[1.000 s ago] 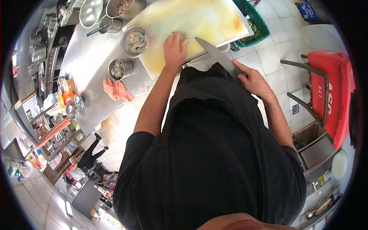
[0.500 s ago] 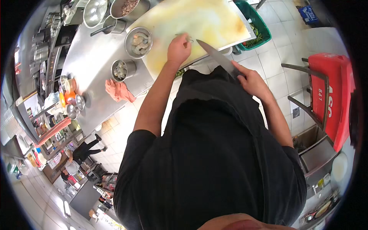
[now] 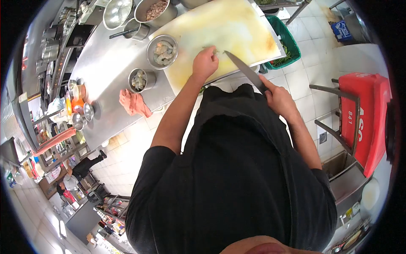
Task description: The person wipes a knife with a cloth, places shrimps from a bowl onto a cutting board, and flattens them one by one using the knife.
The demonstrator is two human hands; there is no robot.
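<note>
Knife step on cutting board (image 3: 237,25). Right hand (image 3: 280,100): grip clenched round knife (image 3: 245,70) handle, tip beside small grayish piece (image 3: 216,51), maybe shrimp. Left hand (image 3: 205,63) curled at piece; can't tell if pinching. Shrimp bowl (image 3: 149,55) at board's left. Next move calls for steady piece, fingertips clear of edge.

Things set around the cutting board (image 3: 237,25)

At the board's left edge, the shrimp bowl (image 3: 150,59) is set. Left of the board, the small pot (image 3: 150,80) is placed nearer the wearer, and the cloth (image 3: 134,103) is laid nearer still. The big pot (image 3: 168,16) is put by the board's far left. The bin (image 3: 296,56) is found to its right. Over its near edge, the knife (image 3: 243,67) is held.
</note>
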